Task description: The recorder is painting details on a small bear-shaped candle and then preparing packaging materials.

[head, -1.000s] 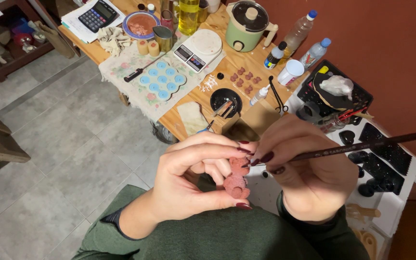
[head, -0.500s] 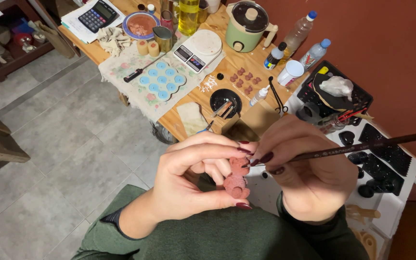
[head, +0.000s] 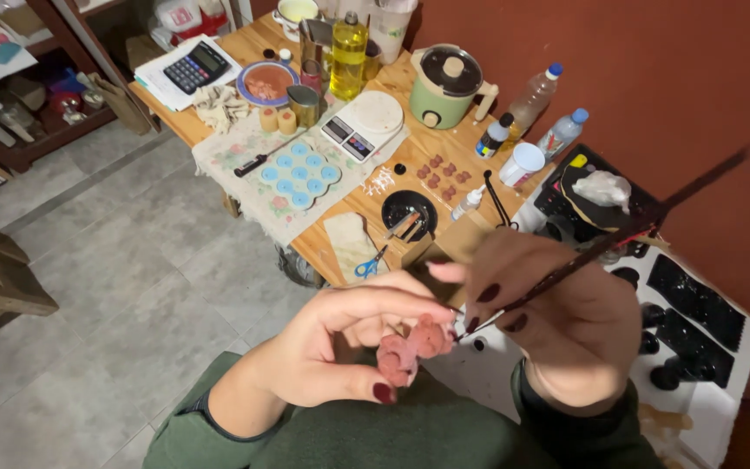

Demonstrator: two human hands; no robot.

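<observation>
- Grey floor tiles and a rust-red wall frame a cluttered wooden table seen from above, with a person in a green sleeve working below it.
- At 6 o'clock, the left hand pinches a small reddish bear-shaped figure between thumb and curled fingers, the thumb closing from underneath.
- The figure lies tilted, its long axis running from about 8 o'clock to 2 o'clock, the upper end pointing toward the right hand.
- The right hand is closed around a dark thin brush, held pencil-style; the handle rises toward 2 o'clock and blurs near the frame edge.
- The brush tip sits at the figure's upper end; whether it touches cannot be told.
- On the table at 12 o'clock: a digital kitchen scale, a blue silicone mould on a floral cloth, a green electric pot with a dark lid, and a bottle of yellow oil.
- A calculator lies at 11 o'clock beside a blue-rimmed plate.
- Small reddish pieces sit on bare wood near a black bowl; blue-handled scissors lie at the table's near edge.
- At 3 o'clock, black moulds rest on a white surface.
</observation>
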